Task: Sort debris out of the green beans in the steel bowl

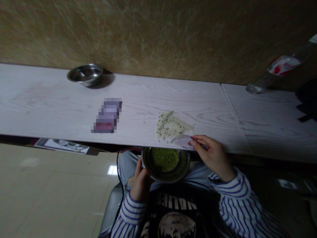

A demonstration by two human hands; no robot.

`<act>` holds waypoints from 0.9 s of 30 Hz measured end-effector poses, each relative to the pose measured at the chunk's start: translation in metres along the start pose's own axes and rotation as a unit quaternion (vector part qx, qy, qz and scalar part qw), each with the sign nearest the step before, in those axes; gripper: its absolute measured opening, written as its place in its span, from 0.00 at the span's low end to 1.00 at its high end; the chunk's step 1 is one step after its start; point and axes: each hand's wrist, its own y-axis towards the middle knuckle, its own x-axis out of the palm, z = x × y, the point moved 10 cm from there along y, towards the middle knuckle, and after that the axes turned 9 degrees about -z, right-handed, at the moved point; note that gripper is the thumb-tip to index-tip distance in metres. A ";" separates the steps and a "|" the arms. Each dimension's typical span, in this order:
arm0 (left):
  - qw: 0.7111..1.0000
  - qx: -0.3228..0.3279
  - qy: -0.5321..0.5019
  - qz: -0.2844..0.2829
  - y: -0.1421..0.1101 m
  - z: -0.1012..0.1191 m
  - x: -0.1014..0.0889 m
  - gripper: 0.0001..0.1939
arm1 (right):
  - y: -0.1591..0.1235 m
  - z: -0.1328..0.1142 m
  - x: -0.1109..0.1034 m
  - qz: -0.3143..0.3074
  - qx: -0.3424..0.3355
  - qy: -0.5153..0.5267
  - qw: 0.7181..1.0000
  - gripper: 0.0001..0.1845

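Observation:
My left hand (142,180) is closed on the left rim of a metal bowl (185,170), held over my lap just below the counter's front edge. Green beans (164,158), probably mung beans, cover the bowl's bottom. Between the fingers and thumb of my right hand (213,153) is a clear, thin plastic disc (183,141), like a lid. It lies flat or nearly so at the counter edge, touching or just over the near side of a pile of white rice (169,125). Green beans are scattered through the rice.
An empty metal bowl (85,75) stands by the wall at the back left. A blurred-out phone-like rectangle (107,115) lies left of the rice. At the right stands a clear plastic bottle (279,67), with a dark object (308,99) beside it. The white counter (138,96) ends near my lap.

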 end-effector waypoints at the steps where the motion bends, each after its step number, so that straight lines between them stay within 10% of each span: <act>1: 1.000 -0.002 -0.002 0.005 0.000 0.000 -0.001 0.33 | 0.000 -0.001 0.000 -0.001 -0.002 0.000 1.000 0.12; 27: 1.000 0.005 0.012 0.009 -0.001 0.001 -0.003 0.31 | -0.001 -0.009 0.011 -0.008 -0.022 -0.004 1.000 0.12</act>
